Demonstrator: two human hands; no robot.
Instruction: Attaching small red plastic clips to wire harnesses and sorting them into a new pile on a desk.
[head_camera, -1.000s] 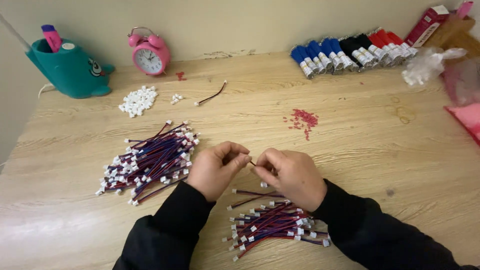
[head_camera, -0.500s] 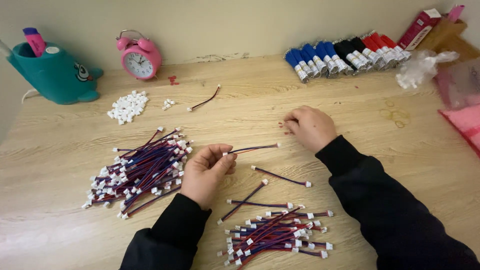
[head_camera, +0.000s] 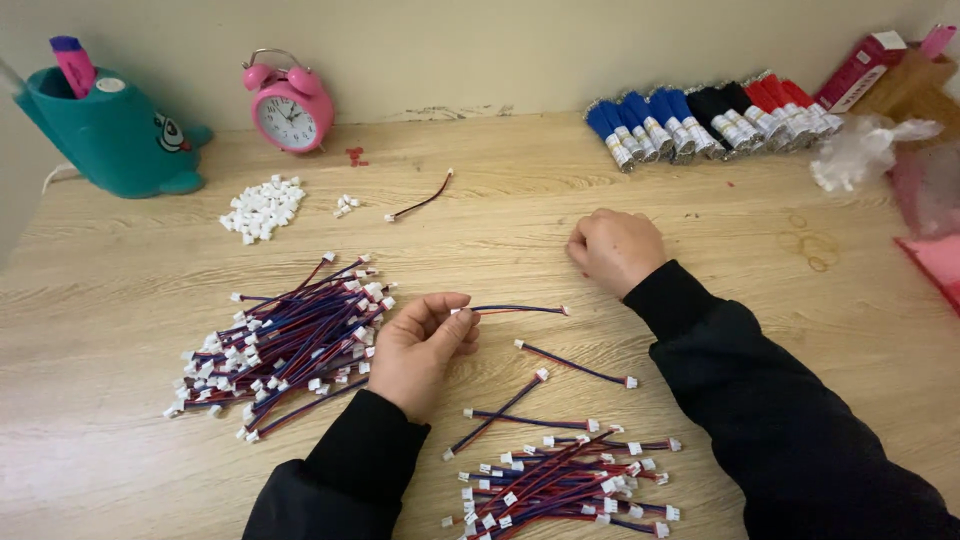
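Note:
My left hand (head_camera: 420, 350) pinches one end of a short red-and-blue wire (head_camera: 520, 309), which sticks out to the right and ends in a white connector. My right hand (head_camera: 615, 248) rests farther back on the wooden table (head_camera: 700, 230) as a closed fist, fingers curled down; whatever lies under them is hidden. A large pile of similar wires (head_camera: 290, 340) lies just left of my left hand. A second pile of wires (head_camera: 570, 485) lies near the front edge, between my forearms. Two loose wires (head_camera: 575, 363) lie between the hands and that pile.
A heap of small white connectors (head_camera: 262, 207) and a lone wire (head_camera: 420, 200) lie at the back left. A pink alarm clock (head_camera: 288, 105) and a teal whale-shaped pen holder (head_camera: 110, 130) stand by the wall. Blue, black and red bundles (head_camera: 700, 115), a crumpled plastic bag (head_camera: 865, 150) and a red box (head_camera: 860, 70) are at the back right.
My hands were together over the front pile a second ago. The right hand has reached back and right over small red bits, covering them. The left hand kept the wire.

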